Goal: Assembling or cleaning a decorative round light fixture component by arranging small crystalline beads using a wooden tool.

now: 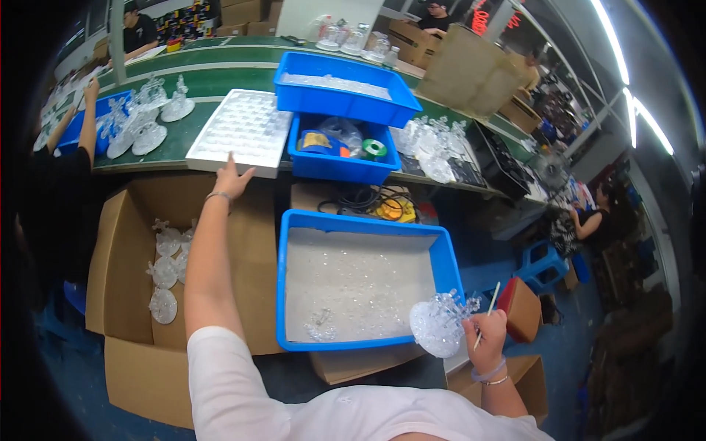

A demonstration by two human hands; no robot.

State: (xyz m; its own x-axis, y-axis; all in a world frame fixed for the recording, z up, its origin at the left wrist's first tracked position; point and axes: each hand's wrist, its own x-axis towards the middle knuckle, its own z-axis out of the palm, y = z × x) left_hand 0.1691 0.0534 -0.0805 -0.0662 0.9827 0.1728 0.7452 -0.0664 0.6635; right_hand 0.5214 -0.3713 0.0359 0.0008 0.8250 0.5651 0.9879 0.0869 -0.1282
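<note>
My left hand (233,181) reaches forward with its fingers spread, its index fingertip at the near edge of a white tray (198,153) set with rows of small clear pieces. My right hand (488,344) is closed around a clear ornament (435,328) with a round base and branching, beaded parts. A thin pale stick (488,314) also sticks up from its fingers. The ornament is tilted over the near right corner of a blue bin (282,283). Paper lines this bin, and loose clear bits lie scattered on it, with a small clump at the near left.
Left of the bin stands an open cardboard box (118,294) holding several clear ornaments. Two stacked blue bins (346,106) rest on the green bench (213,81), with clear ornaments (434,147) to their right. Black cables (368,198) lie below. A co-worker's arm (88,121) is at far left.
</note>
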